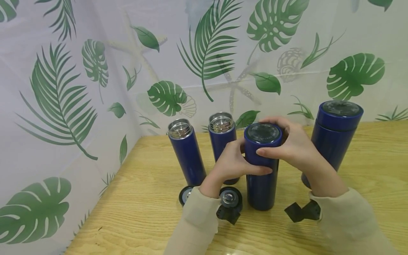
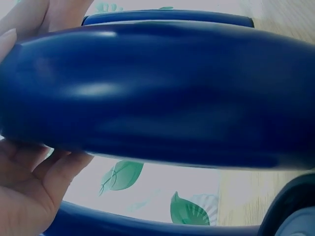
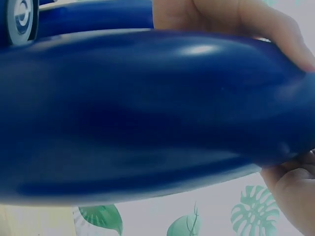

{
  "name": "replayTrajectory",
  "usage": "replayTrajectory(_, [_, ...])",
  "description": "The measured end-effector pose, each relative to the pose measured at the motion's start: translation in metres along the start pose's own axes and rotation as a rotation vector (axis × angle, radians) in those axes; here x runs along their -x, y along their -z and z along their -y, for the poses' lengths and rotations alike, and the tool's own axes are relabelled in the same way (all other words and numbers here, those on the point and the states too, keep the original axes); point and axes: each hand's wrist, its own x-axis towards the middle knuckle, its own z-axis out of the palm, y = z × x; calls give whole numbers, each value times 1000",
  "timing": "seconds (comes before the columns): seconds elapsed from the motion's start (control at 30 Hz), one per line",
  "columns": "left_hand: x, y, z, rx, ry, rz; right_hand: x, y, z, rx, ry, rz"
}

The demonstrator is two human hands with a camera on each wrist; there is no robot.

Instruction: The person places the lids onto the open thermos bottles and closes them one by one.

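Head view: a held flask [image 1: 262, 191], smooth navy cyl. w/ glossy finish, is gripped by both hands. Its upper body is clasped by the L hand [image 1: 231, 161], thumb wrapped across the front; its top end is clasped by the R hand [image 1: 294, 143], above the L. Long axis is approx. vertical, w/ the round, dark, shiny lid top [image 1: 263, 133] facing up; whether the base is resting on the table [image 1: 127, 219] (yellowish wood grain) can't be told. To the L of the held flask, two slim open flasks [image 1: 188, 156] [image 1: 220, 141] are seen upright, w/ bare metal necks. Nearer the person, also to its L, two round blk lids [image 1: 182, 195] [image 1: 230, 198] are laid; one is part hidden by a sleeve [image 1: 200, 212]. To its R, a capped flask [image 1: 334, 138] is partly covered by the R forearm. Behind it, a leaf-print cloth [image 1: 223, 92] is hung.

L wrist view: held flask's curved body is shown lengthwise, streaked w/ soft highlights; fingers are pressed to both sides near its L-hand end.

R wrist view: same glossy body is shown lengthwise, fingers pressed around its R-hand end.
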Motion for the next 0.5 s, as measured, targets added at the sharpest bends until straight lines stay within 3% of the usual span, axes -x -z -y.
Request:
replayTrajectory(0.2, [-3,-7,3,14,-8,-41,1,10,4,111,-48,57])
replayTrajectory(0.3, [-4,-13,3,47,25,-87,2,15,7,196,-39,75])
replayTrajectory(0.5, [-3,-23,3,59,68,-200,8,23,21,309,15,10])
